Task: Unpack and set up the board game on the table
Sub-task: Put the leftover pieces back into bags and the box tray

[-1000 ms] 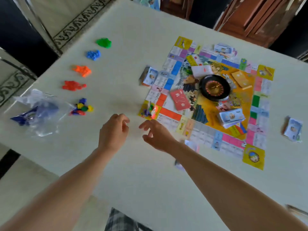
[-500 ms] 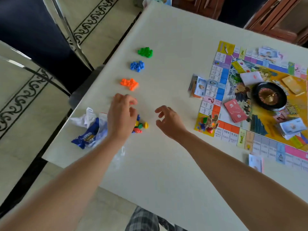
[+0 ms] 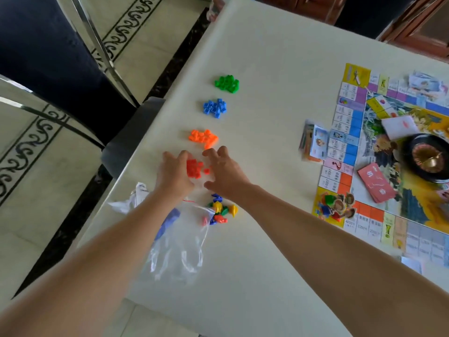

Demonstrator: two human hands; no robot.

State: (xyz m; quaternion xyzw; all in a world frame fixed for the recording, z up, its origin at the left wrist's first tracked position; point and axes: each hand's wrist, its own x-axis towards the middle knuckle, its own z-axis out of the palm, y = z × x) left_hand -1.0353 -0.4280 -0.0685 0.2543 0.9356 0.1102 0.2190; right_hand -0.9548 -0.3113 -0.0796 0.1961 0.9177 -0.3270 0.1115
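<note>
Single head cam is looking steeply down and forward, close over the left edge of the white table [image 3: 267, 57]; game board [image 3: 345, 127] is running off frame right.

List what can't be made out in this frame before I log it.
Head view:
Red pile: partly hidden by the left hand and right hand; whether they touch it is unclear.
Game board: cut off by the right edge.
Roulette wheel: blurred, cut by the same edge.
Board lettering: too small.
Plastic bag: blue contents partly behind the left forearm.
</note>
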